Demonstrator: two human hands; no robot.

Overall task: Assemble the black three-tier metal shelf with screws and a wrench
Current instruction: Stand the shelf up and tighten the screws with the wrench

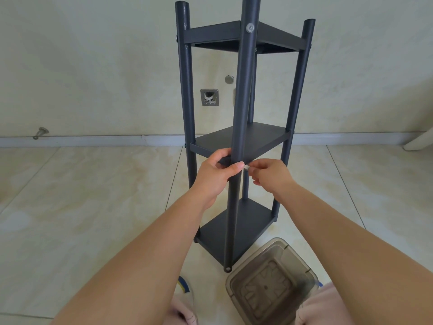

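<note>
The black three-tier metal shelf (241,137) stands upright on the tiled floor, with four round posts and three flat tiers. My left hand (216,171) grips the near front post and the corner of the middle tier (257,137), thumb across the post. My right hand (269,174) is just right of that post and pinches a small silvery screw (246,168) at the post's side. A silver screw head (250,27) shows on the near post at the top tier. No wrench is visible.
A translucent brown plastic bin (271,287) sits on the floor at the shelf's near foot, by my knees. A wall with a baseboard (93,139), a metal floor-drain plate (210,97) and a doorstop (41,132) lies behind the shelf. A shoe (186,289) is lower centre.
</note>
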